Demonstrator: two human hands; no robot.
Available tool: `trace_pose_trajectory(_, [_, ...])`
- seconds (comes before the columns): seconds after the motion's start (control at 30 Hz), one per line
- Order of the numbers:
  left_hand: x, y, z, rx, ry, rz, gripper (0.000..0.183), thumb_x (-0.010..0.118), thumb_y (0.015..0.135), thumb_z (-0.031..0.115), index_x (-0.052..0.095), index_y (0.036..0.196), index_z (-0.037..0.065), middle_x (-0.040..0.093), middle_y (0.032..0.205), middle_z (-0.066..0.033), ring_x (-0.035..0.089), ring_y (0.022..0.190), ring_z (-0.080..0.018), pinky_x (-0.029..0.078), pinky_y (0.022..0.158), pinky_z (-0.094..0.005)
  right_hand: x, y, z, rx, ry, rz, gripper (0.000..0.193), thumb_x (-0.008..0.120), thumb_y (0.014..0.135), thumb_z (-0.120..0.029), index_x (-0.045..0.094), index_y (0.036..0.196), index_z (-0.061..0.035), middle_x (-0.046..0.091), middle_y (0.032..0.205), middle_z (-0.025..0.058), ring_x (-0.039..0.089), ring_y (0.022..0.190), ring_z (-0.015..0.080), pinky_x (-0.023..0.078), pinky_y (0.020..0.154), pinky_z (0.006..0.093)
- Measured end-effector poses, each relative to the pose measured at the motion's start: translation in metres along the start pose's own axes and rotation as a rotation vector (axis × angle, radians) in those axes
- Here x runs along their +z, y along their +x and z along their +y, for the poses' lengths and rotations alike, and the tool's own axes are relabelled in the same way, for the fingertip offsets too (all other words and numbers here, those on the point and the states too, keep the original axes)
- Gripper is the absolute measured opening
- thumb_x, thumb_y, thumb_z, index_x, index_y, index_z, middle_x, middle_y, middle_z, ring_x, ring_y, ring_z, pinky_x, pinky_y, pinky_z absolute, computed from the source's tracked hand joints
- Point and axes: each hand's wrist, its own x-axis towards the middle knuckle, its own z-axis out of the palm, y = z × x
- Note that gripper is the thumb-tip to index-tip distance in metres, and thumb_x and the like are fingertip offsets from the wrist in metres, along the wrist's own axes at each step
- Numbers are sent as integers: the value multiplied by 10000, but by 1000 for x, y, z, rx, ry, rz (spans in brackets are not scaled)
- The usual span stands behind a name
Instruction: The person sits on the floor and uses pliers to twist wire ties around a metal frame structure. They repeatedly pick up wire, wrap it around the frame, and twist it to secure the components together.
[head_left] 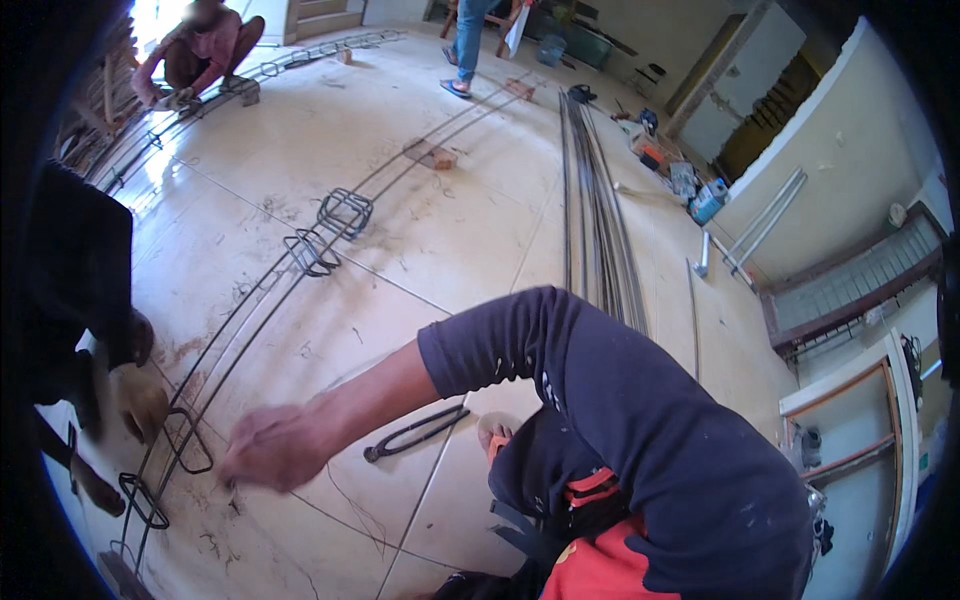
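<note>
My right hand (pixel 278 447) reaches left in a closed fist, blurred by motion. It is beside a rectangular steel stirrup (pixel 190 441) set around two long rebars (pixel 235 345). Something small and dark shows under the fingers, too blurred to name. Another stirrup (pixel 145 502) sits nearer on the same bars. Black end-cutting pincers (pixel 415 434) lie on the floor below my forearm. My left hand is not in view. Across the bars, a co-worker in dark clothes has a blurred hand (pixel 140 402) close to the stirrup.
More stirrups (pixel 345 213) are bunched farther along the bars, which rest on a brick (pixel 430 154). Loose rebars (pixel 592 200) lie at the right. Another person (pixel 200 55) squats at far left by a second cage; someone stands behind (pixel 467 45). Wire bits litter the tiles.
</note>
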Motion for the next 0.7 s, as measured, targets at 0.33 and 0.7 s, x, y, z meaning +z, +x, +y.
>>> trace_pose_trajectory(0.33, [31, 46, 27, 134, 26, 99, 259, 541, 857, 340, 574, 984, 117, 461, 664, 24, 457, 542, -165, 430, 491, -322, 7, -78, -54, 61, 721, -1303, 317, 674, 826, -305, 677, 900, 3, 664, 781, 118, 598, 717, 210, 449, 684, 344])
trace_pose_trajectory(0.7, [58, -43, 17, 3, 31, 61, 236, 425, 919, 171, 538, 1049, 10, 198, 607, 45, 178, 450, -69, 176, 404, -239, -21, -51, 69, 385, 6, -197, 199, 563, 789, -216, 678, 862, -70, 634, 763, 193, 609, 728, 377, 468, 664, 456])
